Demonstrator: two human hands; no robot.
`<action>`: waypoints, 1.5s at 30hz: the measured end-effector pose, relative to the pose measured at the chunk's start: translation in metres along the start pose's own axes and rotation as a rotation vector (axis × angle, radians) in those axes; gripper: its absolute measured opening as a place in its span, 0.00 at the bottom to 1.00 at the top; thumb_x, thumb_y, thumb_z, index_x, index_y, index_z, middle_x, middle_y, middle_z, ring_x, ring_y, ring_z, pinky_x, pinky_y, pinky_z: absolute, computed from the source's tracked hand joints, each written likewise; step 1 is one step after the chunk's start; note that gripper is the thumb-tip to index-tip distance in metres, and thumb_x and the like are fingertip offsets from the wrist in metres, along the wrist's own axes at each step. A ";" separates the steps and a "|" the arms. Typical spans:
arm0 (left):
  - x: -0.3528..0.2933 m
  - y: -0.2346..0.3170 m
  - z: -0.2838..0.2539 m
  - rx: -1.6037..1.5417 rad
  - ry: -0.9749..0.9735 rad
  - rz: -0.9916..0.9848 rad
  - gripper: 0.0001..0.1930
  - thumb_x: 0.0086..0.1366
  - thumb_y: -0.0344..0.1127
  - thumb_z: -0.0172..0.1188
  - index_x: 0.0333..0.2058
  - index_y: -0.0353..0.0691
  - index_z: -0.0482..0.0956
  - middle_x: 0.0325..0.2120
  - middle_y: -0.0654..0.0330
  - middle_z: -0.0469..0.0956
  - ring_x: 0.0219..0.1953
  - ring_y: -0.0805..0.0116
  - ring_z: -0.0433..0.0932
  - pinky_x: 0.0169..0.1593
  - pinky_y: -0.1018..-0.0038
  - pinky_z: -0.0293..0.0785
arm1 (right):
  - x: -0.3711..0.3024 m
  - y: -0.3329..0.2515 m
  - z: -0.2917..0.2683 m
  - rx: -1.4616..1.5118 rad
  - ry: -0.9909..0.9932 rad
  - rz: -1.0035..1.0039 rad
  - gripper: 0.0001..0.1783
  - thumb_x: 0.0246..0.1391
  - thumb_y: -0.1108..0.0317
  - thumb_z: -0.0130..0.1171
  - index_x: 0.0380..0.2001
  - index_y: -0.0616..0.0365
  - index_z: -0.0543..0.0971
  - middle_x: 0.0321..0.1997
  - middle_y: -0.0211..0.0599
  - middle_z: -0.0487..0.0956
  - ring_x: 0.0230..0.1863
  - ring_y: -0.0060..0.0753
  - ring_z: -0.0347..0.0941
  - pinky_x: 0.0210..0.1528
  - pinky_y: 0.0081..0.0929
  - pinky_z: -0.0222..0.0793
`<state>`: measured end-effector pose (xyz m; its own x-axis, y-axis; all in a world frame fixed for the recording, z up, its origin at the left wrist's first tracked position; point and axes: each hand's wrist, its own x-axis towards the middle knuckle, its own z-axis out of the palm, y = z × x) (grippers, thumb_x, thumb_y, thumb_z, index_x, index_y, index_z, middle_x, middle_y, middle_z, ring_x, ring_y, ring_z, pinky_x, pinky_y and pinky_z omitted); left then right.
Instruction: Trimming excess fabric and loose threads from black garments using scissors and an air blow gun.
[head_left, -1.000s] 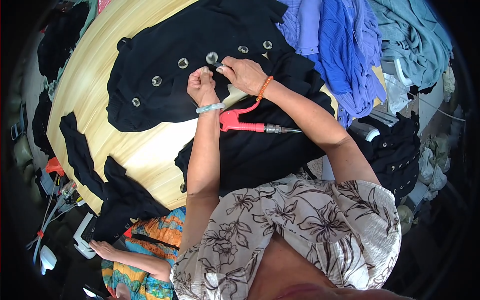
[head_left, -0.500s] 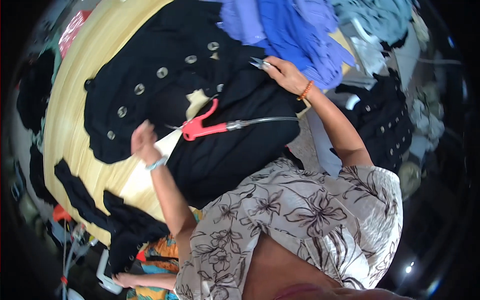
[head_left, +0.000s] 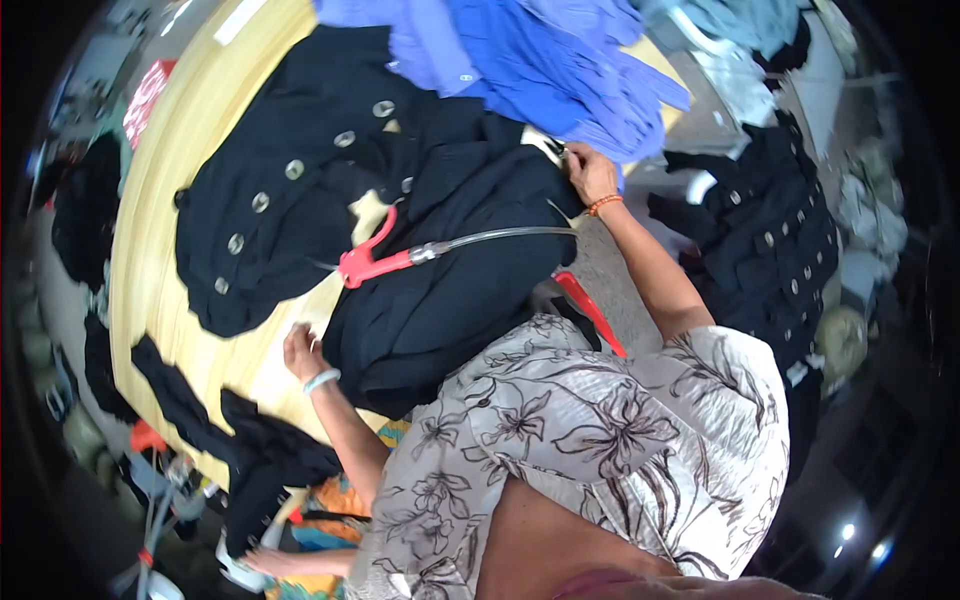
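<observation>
A black garment (head_left: 265, 150) with shiny round buttons lies spread on the pale wooden table, its folds reaching toward me. Across it rests a red air blow gun (head_left: 372, 266), its clear hose running right. My left hand (head_left: 303, 353) is over the bare wood beside the garment's near-left edge, fingers loosely bent and apart, with nothing seen in them. At the garment's right edge, close to the blue clothes, my right hand (head_left: 592, 175) is closed on small thread snips (head_left: 555, 150), largely hidden by the fingers.
Blue and purple clothes (head_left: 540, 70) are heaped at the far side. More black buttoned clothing (head_left: 770, 220) lies to the right. A small black piece (head_left: 270, 440) hangs over the near-left table edge (head_left: 165, 300). Another person's hand (head_left: 268, 562) shows at lower left.
My right hand has moved right and slightly nearer with the snips, off the black cloth. My left hand has come down toward me. The view has shifted a little.
</observation>
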<state>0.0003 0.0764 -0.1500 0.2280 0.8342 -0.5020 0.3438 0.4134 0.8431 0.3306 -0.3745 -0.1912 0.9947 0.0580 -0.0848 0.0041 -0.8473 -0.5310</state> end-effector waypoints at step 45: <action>0.043 0.138 0.024 0.438 0.001 1.038 0.35 0.48 0.24 0.63 0.58 0.42 0.67 0.58 0.49 0.65 0.59 0.49 0.62 0.63 0.61 0.55 | -0.030 -0.442 0.117 0.189 -0.506 -1.293 0.19 0.44 0.70 0.63 0.43 0.49 0.77 0.41 0.33 0.79 0.41 0.46 0.78 0.39 0.34 0.75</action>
<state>0.0790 0.1603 -0.0597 0.5892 0.7002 0.4033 0.2781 -0.6443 0.7124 0.2874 0.0601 -0.0520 0.1528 0.9490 0.2758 0.8235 0.0320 -0.5664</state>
